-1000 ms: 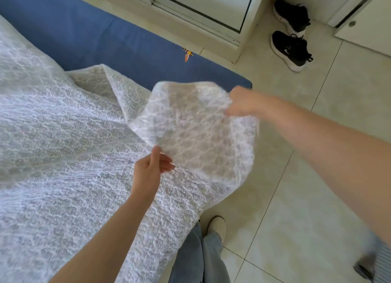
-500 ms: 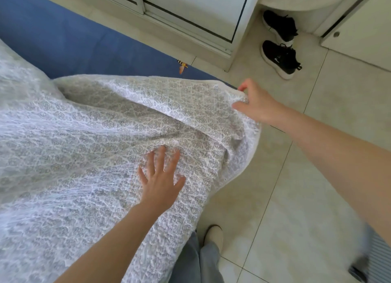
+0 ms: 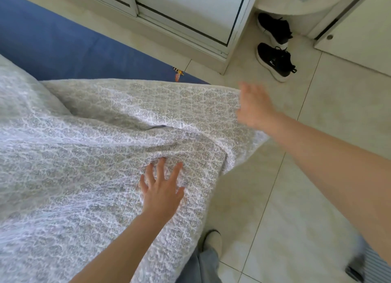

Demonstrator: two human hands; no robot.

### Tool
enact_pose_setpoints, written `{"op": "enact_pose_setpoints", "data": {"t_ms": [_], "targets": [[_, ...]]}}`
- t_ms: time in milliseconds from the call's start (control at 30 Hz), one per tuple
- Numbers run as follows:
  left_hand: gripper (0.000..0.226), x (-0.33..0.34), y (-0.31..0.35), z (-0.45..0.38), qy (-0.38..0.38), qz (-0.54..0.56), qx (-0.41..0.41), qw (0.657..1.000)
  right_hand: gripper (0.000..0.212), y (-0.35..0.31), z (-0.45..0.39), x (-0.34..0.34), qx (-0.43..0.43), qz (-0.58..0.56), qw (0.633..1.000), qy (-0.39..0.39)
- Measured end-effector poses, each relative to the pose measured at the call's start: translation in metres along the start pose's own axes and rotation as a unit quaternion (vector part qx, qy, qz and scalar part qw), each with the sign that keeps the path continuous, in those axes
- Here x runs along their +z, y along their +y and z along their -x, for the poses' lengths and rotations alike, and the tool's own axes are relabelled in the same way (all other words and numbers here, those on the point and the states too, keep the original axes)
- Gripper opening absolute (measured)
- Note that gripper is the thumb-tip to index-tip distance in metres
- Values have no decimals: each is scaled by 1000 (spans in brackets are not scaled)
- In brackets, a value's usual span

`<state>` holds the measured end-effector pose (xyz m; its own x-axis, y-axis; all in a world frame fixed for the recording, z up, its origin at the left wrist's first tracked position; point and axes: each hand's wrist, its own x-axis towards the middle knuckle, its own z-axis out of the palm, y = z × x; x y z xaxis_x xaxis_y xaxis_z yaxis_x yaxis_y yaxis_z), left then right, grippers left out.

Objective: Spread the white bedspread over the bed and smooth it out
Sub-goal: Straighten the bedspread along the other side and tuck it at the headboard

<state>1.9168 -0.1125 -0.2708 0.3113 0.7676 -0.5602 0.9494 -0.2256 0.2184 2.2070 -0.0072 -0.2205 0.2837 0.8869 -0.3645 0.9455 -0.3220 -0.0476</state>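
The bed with its blue sheet (image 3: 69,48) fills the left of the view, and a strip of that blue along the far side lies bare. Over the near part lies the white, lace-patterned quilted bedspread (image 3: 84,166), its corner hanging off the bed end toward the pale tiled floor (image 3: 317,134). The cloth looks thick and textured, soft enough to bunch: a deep fold runs across its middle, with a dark gap where it tents up, and smaller wrinkles gather near the corner.

The left hand (image 3: 161,190) rests flat on the bedspread with fingers (image 3: 160,166) spread, pressing the cloth down. The right hand (image 3: 254,106) is at the far corner edge; it is blurred, its fingers seem straight and loose, and whether they touch the hem cannot be told.

The risk, as I judge it, is that the overhanging corner drags the spread sideways once the hands lift, so the blue strip stays uncovered. Pressing from one spot could also push the fold further in rather than flatten it.

A pair of black trainers (image 3: 275,60) sits well apart by the white wardrobe (image 3: 190,14).
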Motion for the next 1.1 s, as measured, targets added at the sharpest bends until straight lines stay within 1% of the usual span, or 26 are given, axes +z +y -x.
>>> {"op": "enact_pose_setpoints", "data": {"t_ms": [67,133,200,267,300,333,400,467,500,533,567,633,700,767,800,833,867,967,1000,1067,1100], "targets": [[58,-5,-1,-4,39,12,9,999,84,-24,-6,8,-42,-93,994,-47],[45,-12,-3,-9,92,50,32,994,102,-35,-13,17,-30,-125,988,-87],[27,-25,-6,-20,167,96,62,979,111,-33,-21,22,5,-146,984,-101],[15,-46,-11,-37,251,137,72,955,111,-26,-29,26,17,-110,990,-91],[12,-59,-13,-47,279,169,54,944,106,-23,-31,28,11,-80,994,-75],[12,-72,-14,-60,287,207,17,935,97,-21,-34,28,3,-60,996,-63],[20,-94,-17,-89,271,279,-90,917,68,-18,-38,29,-6,-58,996,-72],[46,-108,-24,-121,205,336,-216,894,34,-16,-39,29,-13,-40,995,-90],[60,-116,-26,-134,158,377,-266,873,25,-15,-39,28,-19,-18,995,-92],[69,-122,-28,-146,116,417,-299,850,26,-15,-39,28,-28,5,995,-92],[68,-125,-28,-156,86,445,-317,833,29,-13,-39,27,-37,23,995,-89],[52,-127,-32,-169,68,449,-340,823,33,-10,-42,27,-56,38,995,-76],[38,-126,-32,-177,78,438,-359,820,38,-5,-48,26,-57,-2,996,-70],[35,-121,-36,-180,97,445,-368,811,57,-2,-56,25,-43,-81,993,-80],[35,-119,-36,-179,106,451,-368,806,64,-1,-61,24,-40,-95,990,-92],[34,-118,-36,-177,114,454,-365,804,66,-1,-66,23,-46,-87,990,-103],[32,-116,-34,-175,127,453,-359,806,60,0,-71,23,-58,-72,990,-109],[29,-122,-21,-169,165,458,-342,803,25,2,-78,24,-112,-34,988,-100],[28,-125,-15,-168,174,465,-336,801,19,5,-79,23,-129,-18,987,-91],[25,-133,5,-172,176,494,-297,798,19,23,-83,14,-123,-5,990,-65],[22,-138,17,-176,174,512,-266,798,20,36,-89,6,-94,-11,995,-45]]}}
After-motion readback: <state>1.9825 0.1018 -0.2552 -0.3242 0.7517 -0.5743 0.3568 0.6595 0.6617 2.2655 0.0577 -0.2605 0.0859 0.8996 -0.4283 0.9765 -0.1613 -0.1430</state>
